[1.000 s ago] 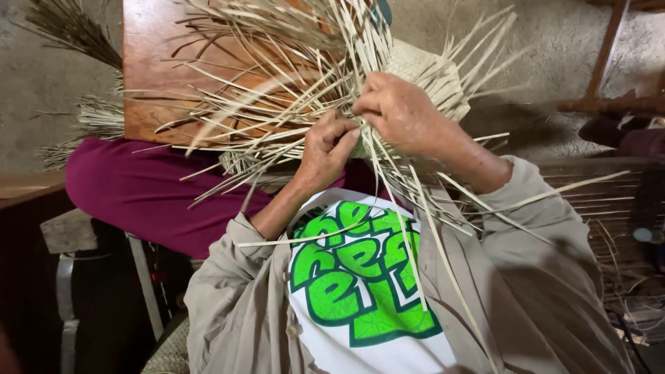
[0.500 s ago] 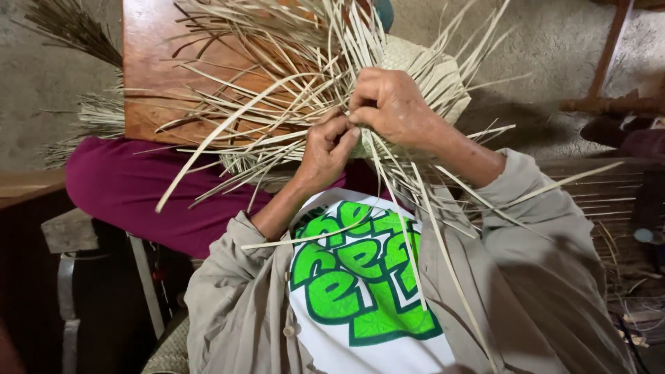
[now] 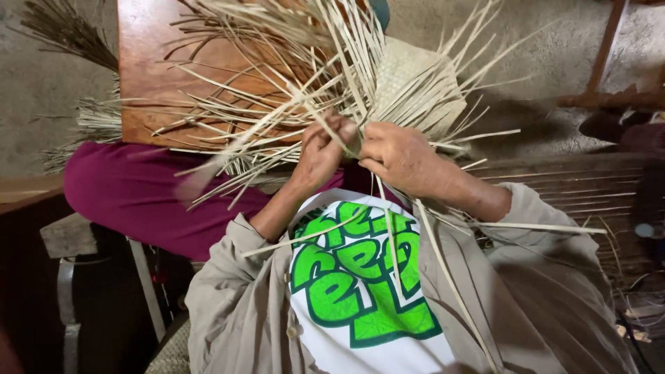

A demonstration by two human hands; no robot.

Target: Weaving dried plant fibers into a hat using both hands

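A partly woven straw mat [image 3: 419,79] of pale flat strips is held up in front of my chest, with several loose strips [image 3: 277,90] fanning out to the left and upward. My left hand [image 3: 320,154] pinches a few strips at the woven edge. Just to its right, almost touching it, my right hand [image 3: 402,158] grips the same edge with fingers curled around strips. Long strip ends [image 3: 443,277] trail down over my white shirt with green print and my beige overshirt.
A reddish wooden board [image 3: 156,66] lies beyond the strips. A magenta trouser leg [image 3: 131,194] crosses the left side. A dry straw bundle [image 3: 66,34] lies on the floor at far left. Wooden slats [image 3: 589,187] and a wooden frame [image 3: 613,97] are at right.
Both hands have drawn closer together at the woven edge and shifted slightly left. The loose strips have swung, and one strip at the lower left is blurred from motion.
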